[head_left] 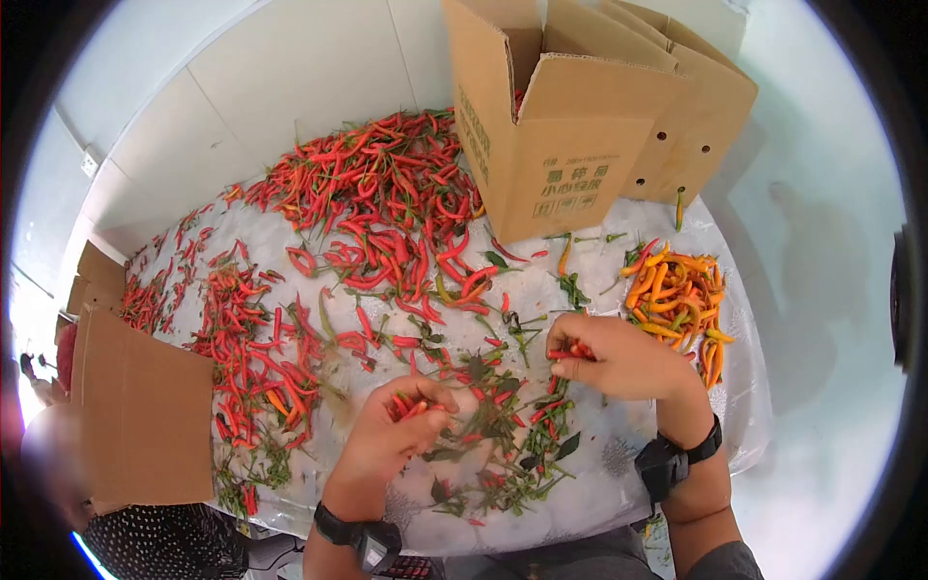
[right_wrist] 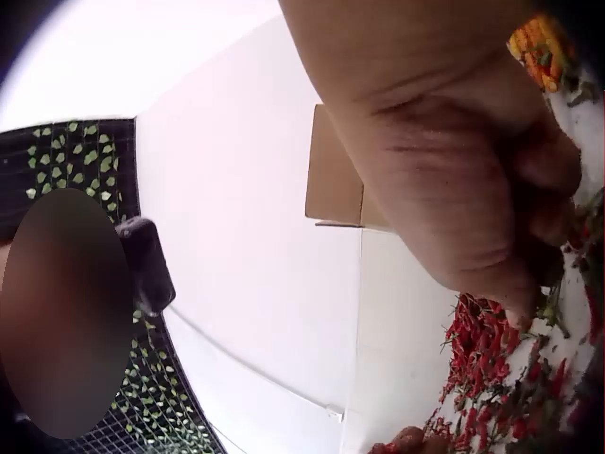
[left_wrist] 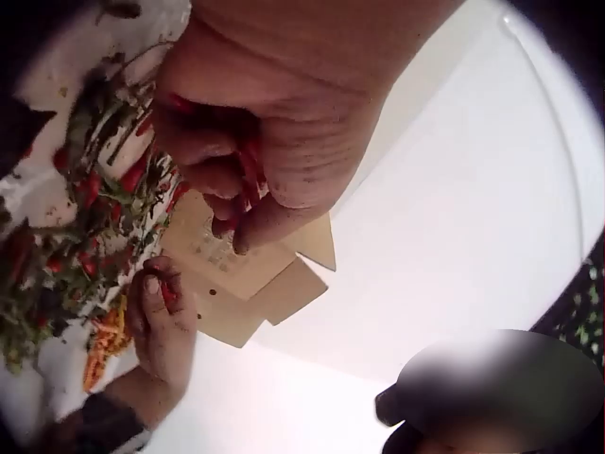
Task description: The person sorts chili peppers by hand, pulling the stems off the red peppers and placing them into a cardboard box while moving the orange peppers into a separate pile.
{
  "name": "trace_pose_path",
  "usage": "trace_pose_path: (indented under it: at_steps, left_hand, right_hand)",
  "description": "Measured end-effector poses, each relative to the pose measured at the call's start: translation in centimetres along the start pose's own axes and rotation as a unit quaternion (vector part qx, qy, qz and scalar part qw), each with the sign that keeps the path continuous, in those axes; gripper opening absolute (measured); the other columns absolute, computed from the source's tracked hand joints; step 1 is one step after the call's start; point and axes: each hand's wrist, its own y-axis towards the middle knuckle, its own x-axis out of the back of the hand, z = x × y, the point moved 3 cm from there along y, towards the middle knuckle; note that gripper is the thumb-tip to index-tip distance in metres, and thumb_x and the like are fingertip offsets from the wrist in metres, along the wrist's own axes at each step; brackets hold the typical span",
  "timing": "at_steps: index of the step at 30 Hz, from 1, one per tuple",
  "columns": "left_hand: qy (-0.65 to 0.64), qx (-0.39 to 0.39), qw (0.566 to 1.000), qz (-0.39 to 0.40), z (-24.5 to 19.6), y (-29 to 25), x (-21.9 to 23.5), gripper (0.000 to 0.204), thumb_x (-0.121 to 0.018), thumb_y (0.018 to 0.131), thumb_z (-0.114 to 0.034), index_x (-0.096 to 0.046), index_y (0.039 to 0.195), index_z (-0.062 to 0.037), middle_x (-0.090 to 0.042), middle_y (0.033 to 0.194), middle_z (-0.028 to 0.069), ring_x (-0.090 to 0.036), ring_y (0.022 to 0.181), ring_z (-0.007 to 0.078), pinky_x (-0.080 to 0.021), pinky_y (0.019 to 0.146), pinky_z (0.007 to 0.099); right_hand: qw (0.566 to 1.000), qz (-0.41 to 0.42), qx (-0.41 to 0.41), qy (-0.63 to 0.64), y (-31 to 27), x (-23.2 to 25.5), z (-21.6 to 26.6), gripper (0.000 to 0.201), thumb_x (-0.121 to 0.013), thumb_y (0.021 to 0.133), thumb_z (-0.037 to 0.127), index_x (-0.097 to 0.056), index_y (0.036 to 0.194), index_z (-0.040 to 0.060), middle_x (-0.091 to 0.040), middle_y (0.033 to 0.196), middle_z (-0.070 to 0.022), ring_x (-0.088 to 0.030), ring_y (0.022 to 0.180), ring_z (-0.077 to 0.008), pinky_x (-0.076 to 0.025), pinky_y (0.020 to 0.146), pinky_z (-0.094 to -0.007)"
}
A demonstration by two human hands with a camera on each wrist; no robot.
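In the head view the left hand curls its fingers round several red peppers, above the near part of the table. Red shows between those same fingers in the left wrist view, where the hand fills the top. The right hand, right of a leafy heap of stems and peppers, grips red peppers between thumb and fingers. Its fingers are curled in the right wrist view, with the hand hiding what they hold.
A large pile of red peppers lies at the back, beside a cardboard box. Orange peppers are heaped at the right. More red peppers lie at the left, near another box and a person in dotted clothing.
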Motion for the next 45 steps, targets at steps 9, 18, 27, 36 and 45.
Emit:
trace_pose_path:
  at_steps: [9,18,27,36,45]
  left_hand:
    - [0.647,-0.202,0.735,-0.025,-0.4,1.0,-3.7,0.027,-0.063,0.074,-0.009,-0.061,0.1,-0.0071,-0.057,0.077,0.0088,-0.058,0.066,0.0277,-0.047,0.056,0.0371]
    - [0.607,-0.171,0.776,-0.001,-0.9,0.6,-2.9,0.018,-0.065,0.074,-0.009,-0.061,0.091,-0.0041,-0.056,0.076,0.0104,-0.055,0.065,0.0289,-0.045,0.057,0.0375]
    - [-0.085,0.04,0.996,0.006,-0.9,0.0,0.2,0.012,-0.054,0.087,-0.006,-0.053,0.098,-0.0016,-0.06,0.083,0.0073,-0.043,0.054,0.0038,-0.027,0.042,0.0168]
    - [0.305,-0.087,0.948,-0.024,-0.1,0.5,-1.5,0.015,-0.06,0.083,-0.012,-0.057,0.092,-0.0011,-0.058,0.078,0.0087,-0.051,0.057,0.0151,-0.036,0.049,0.0258]
    - [0.581,-0.109,0.789,0.165,0.2,-0.4,-3.3,0.017,-0.066,0.076,-0.017,-0.061,0.087,-0.0048,-0.059,0.076,0.0108,-0.059,0.073,0.0291,-0.046,0.063,0.0363]
  right_hand:
    - [0.963,0.076,-0.059,-0.253,-0.5,-2.1,1.3,0.011,-0.055,0.074,0.01,-0.054,0.083,0.0044,-0.06,0.076,-0.0139,-0.059,0.073,-0.0341,-0.045,0.062,-0.0444]
    - [0.966,0.058,-0.051,-0.248,-0.9,-1.3,0.7,0.014,-0.058,0.073,0.014,-0.055,0.081,0.0023,-0.059,0.074,-0.0168,-0.058,0.073,-0.0362,-0.045,0.062,-0.0449]
    - [0.997,-0.027,-0.047,-0.062,0.2,-0.3,0.6,0.017,-0.056,0.079,0.017,-0.051,0.085,0.0016,-0.058,0.074,-0.019,-0.058,0.074,-0.0376,-0.044,0.063,-0.0442]
    - [0.953,-0.159,-0.129,-0.224,0.2,0.0,0.1,0.023,-0.063,0.075,0.023,-0.056,0.078,0.0017,-0.061,0.071,-0.0177,-0.06,0.072,-0.0372,-0.046,0.063,-0.0448]
    - [0.939,-0.146,-0.149,-0.275,0.5,-1.4,-0.5,0.03,-0.071,0.07,0.026,-0.056,0.08,0.0019,-0.06,0.074,-0.0167,-0.06,0.075,-0.0357,-0.045,0.065,-0.0438]
